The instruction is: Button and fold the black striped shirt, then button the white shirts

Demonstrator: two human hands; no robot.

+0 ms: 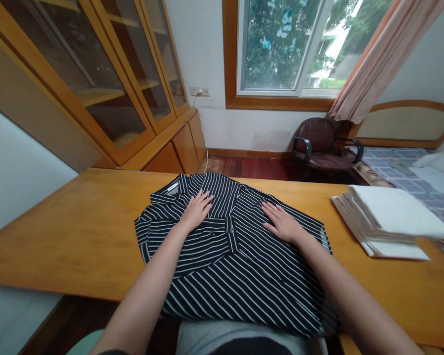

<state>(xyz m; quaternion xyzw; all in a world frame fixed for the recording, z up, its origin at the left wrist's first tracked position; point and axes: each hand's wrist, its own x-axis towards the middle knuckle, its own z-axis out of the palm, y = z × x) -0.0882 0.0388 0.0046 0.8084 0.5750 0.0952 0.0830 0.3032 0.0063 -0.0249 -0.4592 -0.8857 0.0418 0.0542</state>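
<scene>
A black shirt with white stripes [266, 266] lies spread on the wooden table, its collar toward the far left and its lower edge hanging over the near side. One sleeve is folded across the body, with the cuff near the middle. My left hand [197, 211] rests flat on the shirt just right of the collar, fingers stretched out. Farther right, my right hand [281, 223] also lies flat on the striped cloth, fingers extended and thumb apart. Neither hand grips the fabric.
A stack of folded white sheets [395, 212] sits on the right of the wooden table [77, 231]. Beyond are a glass-door cabinet [133, 74] at left, a dark red armchair [320, 143] under the window, and a bed [399, 167] at right.
</scene>
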